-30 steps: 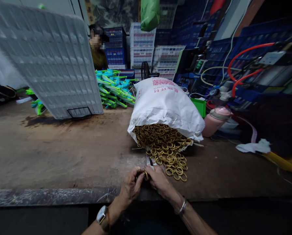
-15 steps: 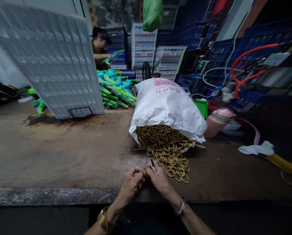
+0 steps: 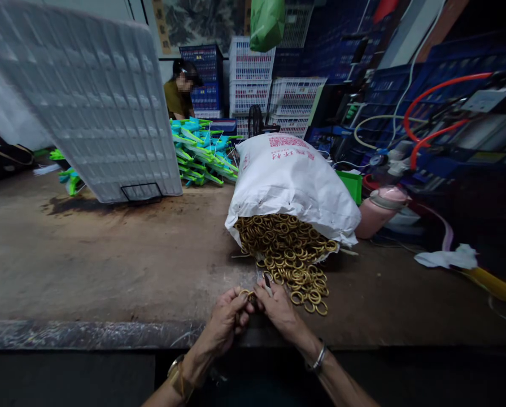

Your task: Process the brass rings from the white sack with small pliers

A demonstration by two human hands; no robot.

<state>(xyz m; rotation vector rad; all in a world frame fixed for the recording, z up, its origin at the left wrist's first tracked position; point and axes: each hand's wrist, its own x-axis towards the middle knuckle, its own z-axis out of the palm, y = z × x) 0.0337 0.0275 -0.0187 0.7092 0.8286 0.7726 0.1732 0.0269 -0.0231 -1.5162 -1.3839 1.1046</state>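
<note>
My left hand [image 3: 226, 314] is closed, its thumb and fingers pinching a brass-coloured ring [image 3: 245, 292]. Close beside it, my right hand [image 3: 282, 311] grips a small knife [image 3: 268, 286] whose dark blade points up and away from me. The right fingertips meet the ring's right side; whether they also grip it is hidden. Just beyond my hands, a heap of similar rings [image 3: 294, 263] spills onto the table from the open mouth of a white woven sack [image 3: 293, 186].
The worn wooden table [image 3: 109, 265] ends at a scuffed front edge. A ribbed translucent panel [image 3: 104, 113] leans at the left, before a pile of green and blue plastic pieces [image 3: 204, 152]. A pink bottle [image 3: 380, 212] stands right of the sack. A co-worker [image 3: 180, 87] sits behind.
The ring now shows more openly between my fingertips, and my left hand has turned slightly. Behind, the co-worker's raised hand with a green and blue piece has gone down out of sight.
</note>
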